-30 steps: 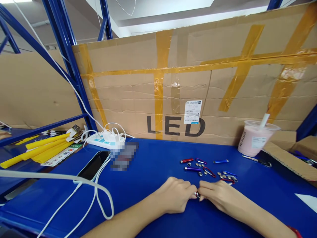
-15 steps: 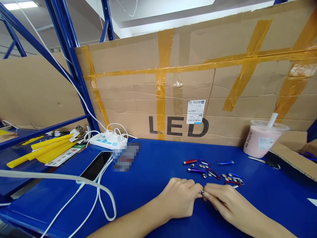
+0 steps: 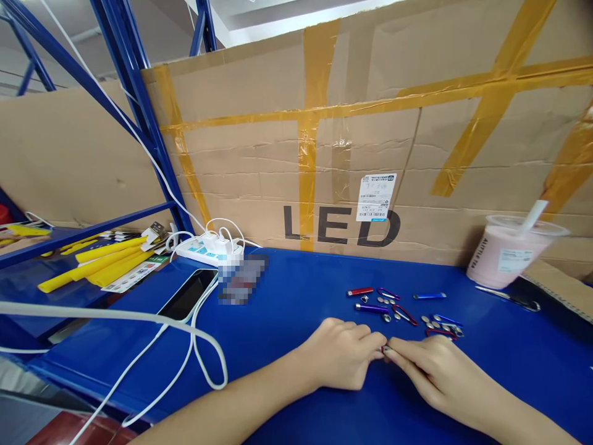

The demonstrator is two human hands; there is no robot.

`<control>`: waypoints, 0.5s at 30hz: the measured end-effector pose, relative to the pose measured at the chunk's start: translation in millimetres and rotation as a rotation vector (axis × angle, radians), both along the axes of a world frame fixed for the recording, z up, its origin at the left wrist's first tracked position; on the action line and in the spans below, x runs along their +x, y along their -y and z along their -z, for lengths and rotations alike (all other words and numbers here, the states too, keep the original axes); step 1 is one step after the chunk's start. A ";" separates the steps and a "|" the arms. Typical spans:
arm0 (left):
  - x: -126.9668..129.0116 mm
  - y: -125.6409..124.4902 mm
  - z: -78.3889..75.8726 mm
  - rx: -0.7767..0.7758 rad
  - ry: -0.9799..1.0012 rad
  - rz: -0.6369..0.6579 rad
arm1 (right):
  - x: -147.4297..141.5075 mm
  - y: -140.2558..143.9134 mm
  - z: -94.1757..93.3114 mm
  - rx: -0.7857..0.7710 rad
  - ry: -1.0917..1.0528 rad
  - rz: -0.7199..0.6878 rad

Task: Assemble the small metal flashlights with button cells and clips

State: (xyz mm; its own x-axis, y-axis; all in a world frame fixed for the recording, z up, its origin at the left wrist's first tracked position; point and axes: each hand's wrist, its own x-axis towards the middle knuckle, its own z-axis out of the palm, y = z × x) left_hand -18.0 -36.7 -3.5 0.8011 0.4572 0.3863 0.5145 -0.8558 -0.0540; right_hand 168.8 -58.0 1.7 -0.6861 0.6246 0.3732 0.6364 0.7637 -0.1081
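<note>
While your forearms are lying on the blue table point(image 3: 296, 296), your left hand point(image 3: 343, 358) and right hand point(image 3: 430, 371) are meeting fingertip to fingertip, both pinching one small metal part point(image 3: 385, 349) between them; just beyond your fingers, loose coloured keychain pieces point(image 3: 398, 309) are lying scattered near a pink drink cup point(image 3: 509, 256)

Both forearms enter from the lower edge, bare all the way to the wrists, with no sleeves showing. The left hand point(image 3: 340, 361) and the right hand point(image 3: 433, 368) wear no gloves or rings. Fingernails are short and unpainted, as far as the view shows.
</note>
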 end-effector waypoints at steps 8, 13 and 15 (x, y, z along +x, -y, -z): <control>-3.1 -3.6 -1.8 -0.029 -0.005 -0.008 | 3.3 -5.6 -1.5 0.036 0.092 0.015; -5.1 -8.0 -1.1 -0.027 0.055 0.023 | 5.6 -8.3 -5.5 -0.067 0.019 0.017; -4.4 -8.1 1.6 -0.031 0.092 0.040 | 6.5 -9.1 -5.7 -0.137 -0.024 -0.002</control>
